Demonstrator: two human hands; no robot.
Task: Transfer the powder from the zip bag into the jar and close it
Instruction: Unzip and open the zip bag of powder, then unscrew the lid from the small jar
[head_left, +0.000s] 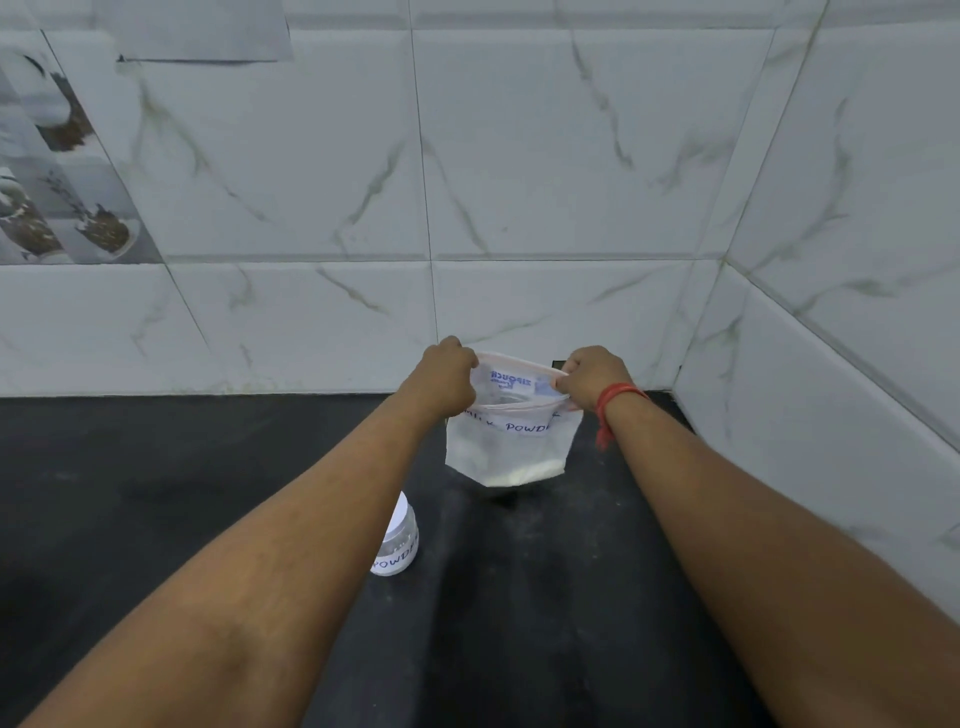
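A clear zip bag (511, 447) marked "MILK POWDER" hangs above the black counter, with white powder settled in its bottom. My left hand (448, 371) pinches the left end of its top edge and my right hand (589, 375) pinches the right end. The mouth of the bag is pulled apart. A small clear jar (399, 543) with a white "POWDER" label stands on the counter nearer to me, partly hidden behind my left forearm. I cannot tell whether the jar has a lid on.
The black counter (156, 493) runs along a white marble-tiled wall (311, 182) at the back and meets another tiled wall (831, 312) on the right, forming a corner. A red thread (613, 410) circles my right wrist.
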